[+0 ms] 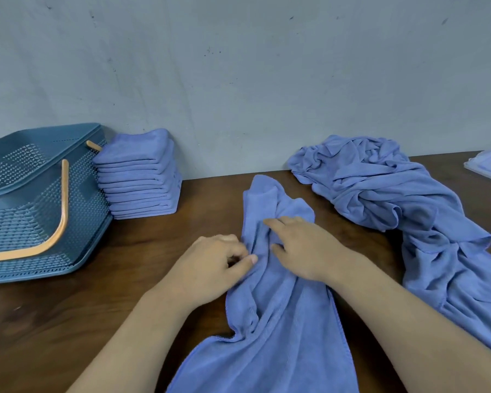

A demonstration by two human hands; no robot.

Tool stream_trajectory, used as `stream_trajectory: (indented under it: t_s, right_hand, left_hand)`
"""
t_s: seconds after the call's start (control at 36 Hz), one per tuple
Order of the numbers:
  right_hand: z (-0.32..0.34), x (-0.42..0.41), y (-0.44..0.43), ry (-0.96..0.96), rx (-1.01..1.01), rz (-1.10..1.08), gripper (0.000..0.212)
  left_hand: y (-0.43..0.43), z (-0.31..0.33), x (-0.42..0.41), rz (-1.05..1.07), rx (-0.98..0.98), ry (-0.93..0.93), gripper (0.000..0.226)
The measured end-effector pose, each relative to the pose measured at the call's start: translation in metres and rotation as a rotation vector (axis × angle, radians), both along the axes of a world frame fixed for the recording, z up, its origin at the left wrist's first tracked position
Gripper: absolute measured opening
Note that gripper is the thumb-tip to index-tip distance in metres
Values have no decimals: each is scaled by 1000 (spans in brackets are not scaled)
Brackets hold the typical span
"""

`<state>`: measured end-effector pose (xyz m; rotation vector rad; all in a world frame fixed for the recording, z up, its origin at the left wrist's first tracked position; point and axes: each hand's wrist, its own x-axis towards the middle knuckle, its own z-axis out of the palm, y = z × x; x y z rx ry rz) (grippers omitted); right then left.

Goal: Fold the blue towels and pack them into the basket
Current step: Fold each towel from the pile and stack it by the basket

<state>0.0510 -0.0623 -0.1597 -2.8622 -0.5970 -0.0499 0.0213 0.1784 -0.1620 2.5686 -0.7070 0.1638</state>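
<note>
My left hand (pixel 213 265) pinches the limp, lightweight blue microfibre towel (pixel 281 321); right hand (pixel 304 248) lies flat on it. I'd take corners.

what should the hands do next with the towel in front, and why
Probably draw the hands apart to spread the blue towel flat: it lies bunched in ridges, the left hand pinches a fold and the right hand rests on it.

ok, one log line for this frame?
step: straightening crumpled towel | left hand: pinches towel | right hand: rests on towel | folded stack: beside basket, unpacked | unfolded pile: right side
</note>
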Motion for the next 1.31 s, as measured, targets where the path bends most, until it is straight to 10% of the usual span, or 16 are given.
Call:
stream_trajectory:
  t_s: [0.22,0.36,0.47,0.67,1.11,1.31]
  right_hand:
    - [28,-4,-2,-51,264,-83,17]
    - [17,9,-11,-136,340,-252,21]
    - [-1,16,-13,35,121,-291,54]
    - [0,14,-6,28,308,-155,6]
    - [21,20,-23,-132,961,-222,31]
    - [28,11,-17,-22,788,-78,42]
  left_hand:
    - [-1,5,-10,56,-429,6,55]
    - [11,-6,13,505,-275,-65,13]
    - [13,-18,19,553,-40,65,54]
    - [4,-20,29,439,-55,176,31]
    - [11,-2,30,377,-1409,397,30]
    - [17,-20,36,527,-687,186,20]
